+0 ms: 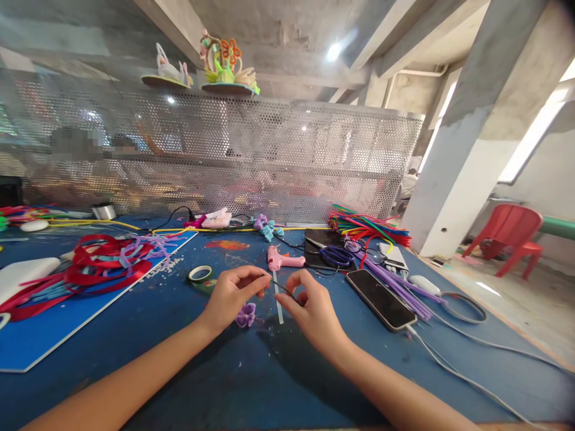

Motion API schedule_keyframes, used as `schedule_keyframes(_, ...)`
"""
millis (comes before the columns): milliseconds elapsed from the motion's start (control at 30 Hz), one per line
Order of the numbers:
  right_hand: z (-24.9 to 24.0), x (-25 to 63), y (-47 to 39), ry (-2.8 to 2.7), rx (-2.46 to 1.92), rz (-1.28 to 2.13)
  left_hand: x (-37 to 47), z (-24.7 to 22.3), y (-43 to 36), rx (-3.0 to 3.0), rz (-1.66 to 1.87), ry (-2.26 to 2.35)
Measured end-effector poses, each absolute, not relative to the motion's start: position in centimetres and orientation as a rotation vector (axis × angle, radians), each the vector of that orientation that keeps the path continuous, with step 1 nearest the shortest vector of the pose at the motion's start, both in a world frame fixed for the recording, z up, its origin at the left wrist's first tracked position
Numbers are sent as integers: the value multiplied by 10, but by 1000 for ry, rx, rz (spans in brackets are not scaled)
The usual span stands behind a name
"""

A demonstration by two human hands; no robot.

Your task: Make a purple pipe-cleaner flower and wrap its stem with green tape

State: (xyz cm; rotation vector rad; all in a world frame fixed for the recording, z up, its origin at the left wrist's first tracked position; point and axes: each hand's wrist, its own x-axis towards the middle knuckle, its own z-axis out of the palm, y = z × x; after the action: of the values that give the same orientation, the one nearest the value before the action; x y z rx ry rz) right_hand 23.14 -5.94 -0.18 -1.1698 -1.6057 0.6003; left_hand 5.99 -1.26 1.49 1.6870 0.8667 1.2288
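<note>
A thin dark wire-like strand (287, 288) stretches between my two hands above the blue table. My left hand (238, 293) pinches one end of it between thumb and fingertips. The other end is pinched in my right hand (312, 305), whose fingers are curled. Below my left hand lies a small purple fuzzy flower (245, 315). Just beyond my hands a pink glue gun (283, 258) rests on its side, and a clear glue stick (279, 306) points out toward me. To the left is a roll of dark green tape (200, 274).
On the right lie a smartphone (381, 299) with a cable, purple pipe cleaners (395, 284), and scissors (336, 255). Colourful pipe cleaners (368, 226) are heaped behind. A blue board (54, 335) with red ribbon (90, 290) covers the left side. A perforated metal screen (269, 161) stands at the back.
</note>
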Motion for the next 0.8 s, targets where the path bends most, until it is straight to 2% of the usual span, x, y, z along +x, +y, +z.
schedule_keyframes(200,-2,238,-57,-1671,-1302,436,59,12,-9,1702,1282,904)
schedule_keyframes(400,-2,239,-55,-1805,-1252,351,58,13,-3,1695,1276,915)
schedule_keyframes(800,-2,236,-54,-1592,-1192,506,55,12,0,1647,1321,881)
